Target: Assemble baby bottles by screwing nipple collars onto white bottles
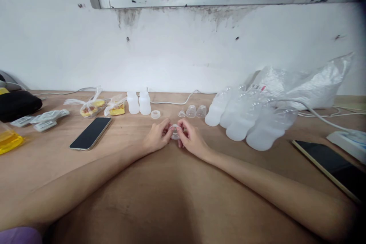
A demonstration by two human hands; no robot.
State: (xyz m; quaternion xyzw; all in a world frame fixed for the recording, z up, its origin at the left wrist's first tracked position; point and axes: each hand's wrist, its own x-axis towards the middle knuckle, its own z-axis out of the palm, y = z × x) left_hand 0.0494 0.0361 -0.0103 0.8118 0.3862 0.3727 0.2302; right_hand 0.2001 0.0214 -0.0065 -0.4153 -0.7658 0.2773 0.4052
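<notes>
My left hand (156,137) and my right hand (192,139) meet at the middle of the wooden table (160,198), fingers curled around a small clear plastic ring-shaped part (174,131) held between them. Just beyond my hands lie a white ring cap (155,114) and three small clear domed caps (191,111). Two small white bottles (139,103) stand upright behind them. Several larger translucent bottles (246,120) lie on their sides to the right.
A dark phone (90,133) lies face up to the left, near plastic bags with yellow pieces (98,107) and flat grey packets (42,118). A big clear plastic bag (303,84), white cables and a tablet (331,167) are on the right. A white wall is behind.
</notes>
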